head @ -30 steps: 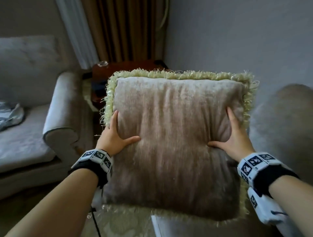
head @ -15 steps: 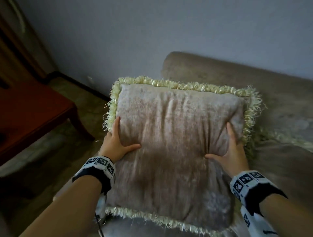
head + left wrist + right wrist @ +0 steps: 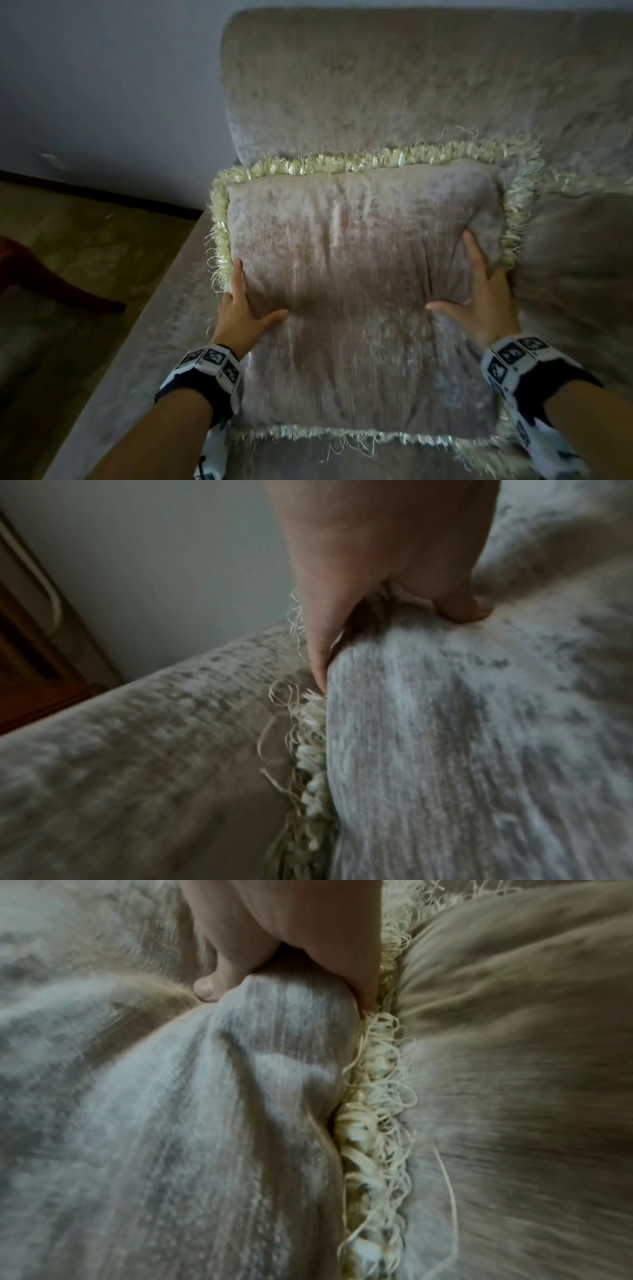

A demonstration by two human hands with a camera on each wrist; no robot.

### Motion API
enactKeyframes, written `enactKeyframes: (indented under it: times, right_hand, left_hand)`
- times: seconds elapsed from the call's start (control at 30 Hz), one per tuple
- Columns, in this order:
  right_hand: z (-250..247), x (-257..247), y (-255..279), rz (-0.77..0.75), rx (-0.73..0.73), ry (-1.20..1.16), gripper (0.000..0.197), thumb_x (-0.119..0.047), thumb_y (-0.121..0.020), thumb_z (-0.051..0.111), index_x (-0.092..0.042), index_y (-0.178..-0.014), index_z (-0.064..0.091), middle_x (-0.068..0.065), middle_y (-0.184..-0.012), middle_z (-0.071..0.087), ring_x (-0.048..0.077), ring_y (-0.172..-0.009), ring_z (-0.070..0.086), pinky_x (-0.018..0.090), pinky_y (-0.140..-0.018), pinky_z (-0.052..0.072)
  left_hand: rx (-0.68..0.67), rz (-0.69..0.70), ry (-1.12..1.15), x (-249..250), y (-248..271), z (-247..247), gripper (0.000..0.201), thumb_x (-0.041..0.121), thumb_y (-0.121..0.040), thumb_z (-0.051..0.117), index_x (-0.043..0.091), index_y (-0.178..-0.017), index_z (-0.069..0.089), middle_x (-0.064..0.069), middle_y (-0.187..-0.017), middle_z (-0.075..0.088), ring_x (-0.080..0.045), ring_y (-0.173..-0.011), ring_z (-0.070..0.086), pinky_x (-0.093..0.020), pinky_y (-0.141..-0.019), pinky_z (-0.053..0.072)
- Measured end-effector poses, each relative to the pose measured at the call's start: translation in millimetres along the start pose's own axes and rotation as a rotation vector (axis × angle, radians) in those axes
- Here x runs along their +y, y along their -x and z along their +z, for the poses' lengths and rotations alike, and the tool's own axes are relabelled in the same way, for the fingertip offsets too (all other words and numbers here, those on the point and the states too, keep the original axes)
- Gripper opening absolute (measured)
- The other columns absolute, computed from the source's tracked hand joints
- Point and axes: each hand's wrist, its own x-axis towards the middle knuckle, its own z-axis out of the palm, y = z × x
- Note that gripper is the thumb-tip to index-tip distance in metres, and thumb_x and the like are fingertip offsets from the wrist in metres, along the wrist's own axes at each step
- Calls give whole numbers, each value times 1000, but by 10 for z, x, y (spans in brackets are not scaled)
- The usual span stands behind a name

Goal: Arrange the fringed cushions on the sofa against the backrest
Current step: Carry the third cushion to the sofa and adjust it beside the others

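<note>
In the head view, a fringed cushion [image 3: 359, 291] is held by both hands in front of the sofa backrest [image 3: 411, 85], its top fringe close to or against the backrest's lower part. The left hand [image 3: 239, 315] is clamped on the cushion's left edge, thumb pressed across the front face, fingers hidden behind. The right hand [image 3: 479, 301] is clamped on the right edge in the same manner. A second cushion [image 3: 575, 267] is seen just right of the held cushion, fringes touching. A dark wooden leg [image 3: 61, 291] stands on the floor well left of the sofa

In the left wrist view, the left hand [image 3: 377, 561] is seen pinching the cushion [image 3: 479, 737], thumb on the front, fingers along the fringed edge, above the sofa armrest [image 3: 137, 750]

In the right wrist view, the right hand [image 3: 291, 934] is seen gripping the cushion [image 3: 171, 1123], its fringe [image 3: 373, 1110] pressed against the second cushion [image 3: 531, 1069]
</note>
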Motion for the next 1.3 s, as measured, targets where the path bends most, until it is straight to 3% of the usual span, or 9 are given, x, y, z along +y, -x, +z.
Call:
enactKeyframes:
  times: [0.27,0.4,0.5,0.6,0.83,0.97,1.07,1.17,1.3]
  right_hand:
    - [-23,40,-73,10,-148,74,131,-51,-59,80,-44,-138,-24,26,-145,20,39,-134,31,43,-104,36]
    - [-190,117,280,-44,-4,-175,123,-59,-53,74,-60,-132,-20,4,-157,-4,28,-147,8,47,-112,28]
    - [-55,79,333,-124,-78,-67,119,-66,-58,67,-59,-133,-24,2,-156,-23,27,-147,-9,47,-114,24]
    - [208,41,166,-112,-113,76,119,-65,-62,68,-55,-132,-27,7,-153,-31,33,-146,-12,53,-114,25]
    - [344,77,69,-78,-107,77,118,-61,-63,70,-50,-137,-22,11,-155,-26,34,-146,-10,56,-113,25]
    - [74,220,366,-102,-69,-120,115,-68,-59,63,-59,-135,-24,1,-157,-21,27,-147,-4,51,-111,33]
    - [-88,401,513,-83,-105,-98,111,-73,-56,56,-65,-127,-29,-1,-155,-7,25,-145,6,48,-106,39]
    - [-93,519,497,-84,-169,-66,112,-74,-58,57,-65,-126,-32,2,-140,14,22,-131,22,38,-95,46]
    - [48,562,353,-58,-256,17,124,-67,-62,69,-60,-124,-38,3,-128,20,20,-120,28,22,-79,39]
  left_hand:
    - [3,-8,-172,200,-162,-76,140,47,-55,85,38,-142,-24,-26,-144,24,-42,-133,31,-54,-107,34]
    - [158,405,-577,455,-76,-225,141,73,-43,73,41,-143,-21,-16,-158,-2,-33,-145,6,-57,-113,20]
    - [124,773,-874,606,-164,-53,139,82,-38,64,30,-150,1,-18,-157,9,-31,-144,12,-61,-110,22]
    - [92,796,-996,693,-278,166,140,83,-32,66,25,-148,14,-20,-154,21,-33,-141,28,-61,-107,28]
    - [73,723,-1087,726,-329,299,137,82,-33,65,21,-146,18,-22,-152,27,-36,-139,30,-62,-104,29]
    - [67,836,-822,912,-371,-12,119,60,-47,81,30,-146,21,-22,-147,30,-41,-131,36,-57,-103,32]
    - [78,891,-850,1308,-606,-366,117,63,-49,77,33,-146,19,-23,-145,32,-42,-130,35,-57,-103,31]
    - [-37,965,-1073,1755,-858,-530,123,73,-47,67,40,-146,3,-21,-150,27,-40,-138,25,-55,-110,23]
    - [-161,901,-1346,2060,-1001,-360,127,77,-53,62,48,-128,-36,-15,-157,-8,-31,-145,-10,-50,-116,2]
